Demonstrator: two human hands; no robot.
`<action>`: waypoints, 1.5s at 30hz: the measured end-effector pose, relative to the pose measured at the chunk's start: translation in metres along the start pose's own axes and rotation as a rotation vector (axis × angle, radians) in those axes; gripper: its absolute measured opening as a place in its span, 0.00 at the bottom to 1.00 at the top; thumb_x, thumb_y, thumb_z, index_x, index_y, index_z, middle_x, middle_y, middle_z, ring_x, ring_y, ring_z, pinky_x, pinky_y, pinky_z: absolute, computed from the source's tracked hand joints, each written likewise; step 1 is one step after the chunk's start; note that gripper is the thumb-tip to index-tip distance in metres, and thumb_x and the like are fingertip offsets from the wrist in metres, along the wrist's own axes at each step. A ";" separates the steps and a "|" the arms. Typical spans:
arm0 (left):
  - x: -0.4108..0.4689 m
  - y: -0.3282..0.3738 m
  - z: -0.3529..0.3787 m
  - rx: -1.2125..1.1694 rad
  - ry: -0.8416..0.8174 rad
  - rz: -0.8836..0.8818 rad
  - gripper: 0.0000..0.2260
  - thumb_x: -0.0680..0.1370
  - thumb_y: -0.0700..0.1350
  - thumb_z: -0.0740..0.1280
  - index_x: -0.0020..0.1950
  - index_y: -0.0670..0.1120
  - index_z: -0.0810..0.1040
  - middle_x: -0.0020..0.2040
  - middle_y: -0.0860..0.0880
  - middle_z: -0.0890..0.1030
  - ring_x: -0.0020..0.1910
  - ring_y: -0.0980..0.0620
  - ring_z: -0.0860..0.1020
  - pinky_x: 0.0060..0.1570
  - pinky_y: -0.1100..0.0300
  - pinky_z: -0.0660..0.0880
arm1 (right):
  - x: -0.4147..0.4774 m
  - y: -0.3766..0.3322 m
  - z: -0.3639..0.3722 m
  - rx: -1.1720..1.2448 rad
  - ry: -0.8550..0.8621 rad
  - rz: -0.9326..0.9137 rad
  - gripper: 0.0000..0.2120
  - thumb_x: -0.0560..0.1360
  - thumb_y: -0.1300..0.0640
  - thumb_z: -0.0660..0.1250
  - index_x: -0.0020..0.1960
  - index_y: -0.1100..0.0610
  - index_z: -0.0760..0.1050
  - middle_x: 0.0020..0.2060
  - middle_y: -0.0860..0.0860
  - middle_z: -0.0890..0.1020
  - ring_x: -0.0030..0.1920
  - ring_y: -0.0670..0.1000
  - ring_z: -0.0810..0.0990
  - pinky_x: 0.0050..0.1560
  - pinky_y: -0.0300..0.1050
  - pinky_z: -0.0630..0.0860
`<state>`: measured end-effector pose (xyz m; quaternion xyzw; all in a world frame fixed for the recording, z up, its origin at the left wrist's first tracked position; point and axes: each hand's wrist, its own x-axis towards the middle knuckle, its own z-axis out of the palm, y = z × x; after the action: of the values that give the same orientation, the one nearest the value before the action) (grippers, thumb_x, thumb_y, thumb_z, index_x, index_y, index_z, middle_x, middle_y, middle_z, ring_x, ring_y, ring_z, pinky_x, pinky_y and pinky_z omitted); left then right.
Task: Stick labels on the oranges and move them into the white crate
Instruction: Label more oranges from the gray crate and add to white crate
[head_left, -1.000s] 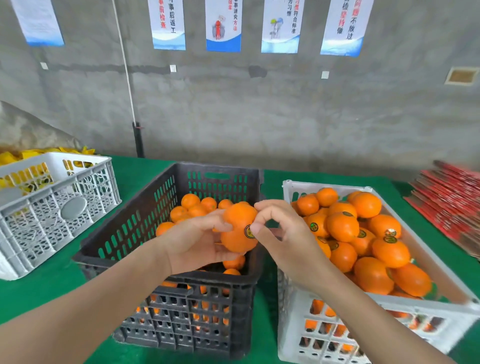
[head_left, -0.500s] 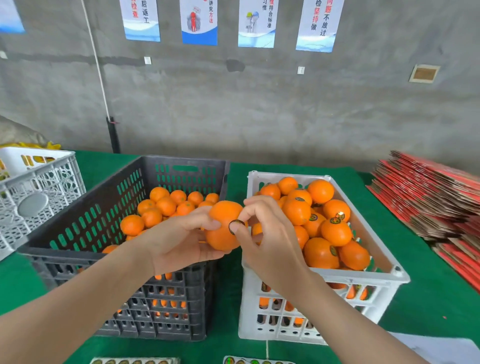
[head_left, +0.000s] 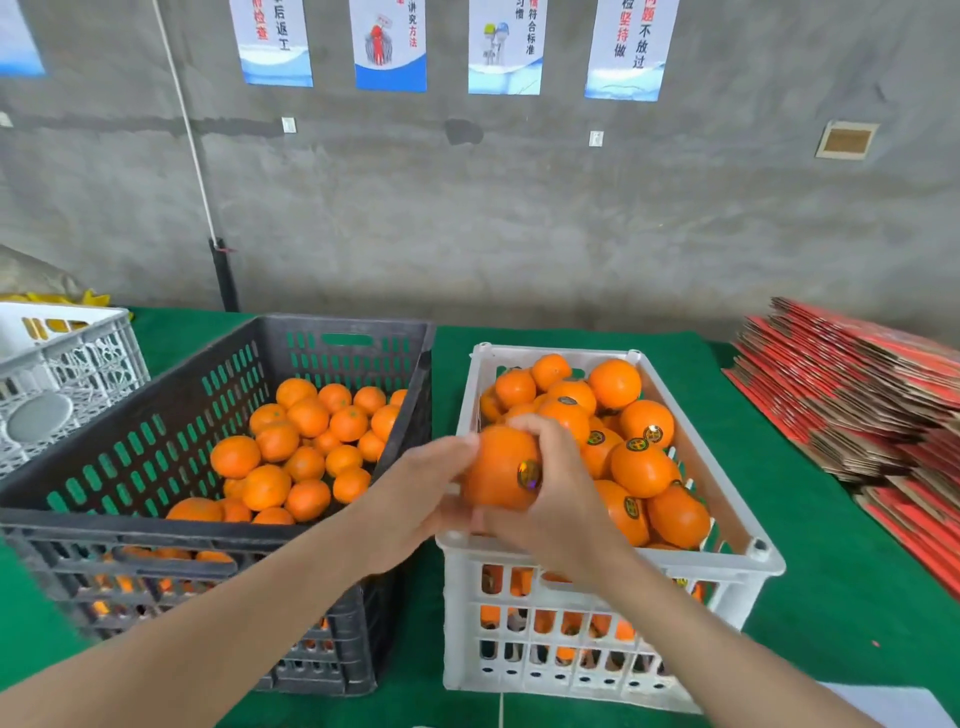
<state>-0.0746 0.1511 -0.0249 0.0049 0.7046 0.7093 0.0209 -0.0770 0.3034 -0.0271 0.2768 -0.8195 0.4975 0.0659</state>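
An orange (head_left: 496, 467) with a shiny round label (head_left: 529, 475) on its side is held over the near left corner of the white crate (head_left: 727, 566). My left hand (head_left: 415, 499) cups it from the left and below. My right hand (head_left: 556, 499) grips it from the right, fingers curled over its top. The white crate holds several labelled oranges (head_left: 641, 467). To its left, the black crate (head_left: 156, 525) holds several plain oranges (head_left: 306, 447).
A second white crate (head_left: 67, 358) stands at the far left on the green table (head_left: 841, 597). Flattened red cartons (head_left: 872, 395) are stacked at the right. A white sheet (head_left: 883, 704) lies at the near right edge. A grey wall with posters is behind.
Both hands have carried the orange rightward, from above the black crate to over the white crate's near left corner. The label now sits on the orange's side.
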 end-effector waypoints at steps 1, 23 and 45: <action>0.008 -0.001 0.005 0.057 0.057 0.017 0.11 0.82 0.39 0.56 0.47 0.49 0.75 0.39 0.48 0.81 0.31 0.55 0.82 0.29 0.63 0.77 | 0.017 0.005 -0.005 -0.043 0.045 -0.001 0.35 0.61 0.48 0.77 0.62 0.44 0.63 0.55 0.43 0.67 0.54 0.40 0.69 0.47 0.29 0.69; 0.028 -0.037 0.028 0.915 0.259 0.428 0.09 0.78 0.38 0.64 0.56 0.43 0.79 0.55 0.51 0.70 0.38 0.55 0.70 0.42 0.68 0.68 | 0.185 0.069 -0.013 -0.678 -0.291 0.227 0.42 0.69 0.57 0.74 0.75 0.57 0.54 0.70 0.57 0.68 0.66 0.59 0.70 0.62 0.52 0.72; -0.093 -0.092 0.015 0.662 0.408 0.597 0.12 0.73 0.26 0.63 0.52 0.37 0.78 0.55 0.47 0.72 0.55 0.53 0.74 0.54 0.66 0.73 | -0.111 0.113 0.127 -0.526 -0.759 0.366 0.20 0.68 0.60 0.68 0.27 0.56 0.58 0.25 0.52 0.61 0.26 0.51 0.61 0.26 0.41 0.56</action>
<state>0.0205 0.1629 -0.1145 0.0737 0.8498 0.4088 -0.3245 -0.0212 0.2784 -0.2209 0.2639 -0.9186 0.1412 -0.2581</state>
